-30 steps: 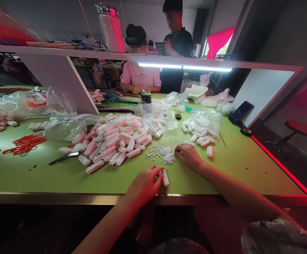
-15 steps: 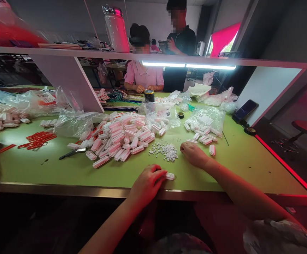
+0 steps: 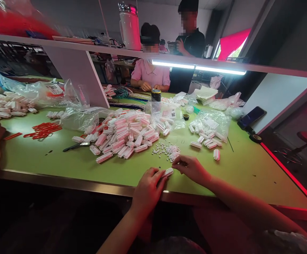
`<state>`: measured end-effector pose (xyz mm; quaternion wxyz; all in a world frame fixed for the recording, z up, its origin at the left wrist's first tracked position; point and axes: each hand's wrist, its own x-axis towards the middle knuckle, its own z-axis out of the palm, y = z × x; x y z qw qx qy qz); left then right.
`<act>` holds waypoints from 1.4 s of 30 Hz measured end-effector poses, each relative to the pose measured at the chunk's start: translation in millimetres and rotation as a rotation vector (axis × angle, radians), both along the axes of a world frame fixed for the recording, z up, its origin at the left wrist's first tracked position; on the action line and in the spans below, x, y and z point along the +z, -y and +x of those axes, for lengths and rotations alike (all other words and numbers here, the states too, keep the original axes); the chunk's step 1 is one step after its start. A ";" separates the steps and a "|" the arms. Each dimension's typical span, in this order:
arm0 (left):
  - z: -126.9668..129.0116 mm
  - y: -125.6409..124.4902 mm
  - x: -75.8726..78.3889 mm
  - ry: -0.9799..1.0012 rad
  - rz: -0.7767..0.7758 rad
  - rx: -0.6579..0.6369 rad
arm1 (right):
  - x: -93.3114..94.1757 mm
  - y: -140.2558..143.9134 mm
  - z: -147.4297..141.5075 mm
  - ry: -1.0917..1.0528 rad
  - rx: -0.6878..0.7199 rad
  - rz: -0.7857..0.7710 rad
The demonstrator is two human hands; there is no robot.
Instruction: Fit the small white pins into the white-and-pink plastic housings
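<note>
Left hand (image 3: 148, 187) pinches a white connector (image 3: 167, 172); right hand (image 3: 192, 168), fingertips pinched narrow, meets its far end.
Connector's long axis runs hand to hand; small-parts heap (image 3: 169, 151) lies just beyond them.

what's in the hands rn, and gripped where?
Left hand pinches a white connector by its near end. Right hand meets its far end; whether its fingertips hold anything is too small to tell.
</note>
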<state>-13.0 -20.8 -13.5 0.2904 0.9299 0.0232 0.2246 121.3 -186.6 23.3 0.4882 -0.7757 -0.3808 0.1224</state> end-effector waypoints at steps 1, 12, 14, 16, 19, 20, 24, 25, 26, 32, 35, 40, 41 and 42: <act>0.0 0.0 0.3 0.002 -0.002 0.000 | -1.1 -0.3 -0.5 0.009 -0.006 0.010; 0.6 1.1 0.6 -0.004 -0.015 0.004 | -10.1 0.6 -7.9 0.255 0.025 -0.010; 0.6 1.2 -0.1 0.000 -0.014 0.006 | -12.2 0.0 -7.7 0.340 0.060 0.016; 0.6 1.2 -0.4 0.003 -0.010 0.009 | -15.0 -0.7 -7.5 0.384 0.074 0.012; 0.8 1.2 -0.7 0.023 -0.006 0.011 | -19.0 -1.4 -7.5 0.433 0.070 -0.033; 0.9 1.2 -1.0 0.031 -0.006 0.012 | -19.8 -1.3 -7.7 0.449 0.069 -0.046; 1.2 1.3 -3.0 0.041 -0.003 0.013 | -20.1 -0.4 -9.4 0.528 0.070 -0.090; 1.2 1.3 -3.5 0.037 -0.001 0.011 | -19.9 -0.1 -10.0 0.558 0.073 -0.100; 1.2 1.2 -3.8 0.034 0.001 0.009 | -19.7 0.1 -10.5 0.594 0.074 -0.110; 1.3 1.1 -3.2 0.051 0.007 0.009 | -17.5 3.1 -13.7 0.865 0.094 -0.165; 1.6 1.3 -3.6 0.058 0.009 0.012 | -14.2 5.5 -15.0 0.918 0.128 -0.178; 1.5 0.3 -3.2 0.059 0.038 -0.007 | -11.9 6.4 -10.7 0.659 0.073 -0.054; 1.2 -0.1 -2.3 0.055 0.049 -0.019 | -11.8 6.1 -7.9 0.597 0.052 -0.020; 0.9 -0.6 -1.3 0.047 0.065 -0.034 | -11.6 5.9 -4.3 0.548 0.030 0.009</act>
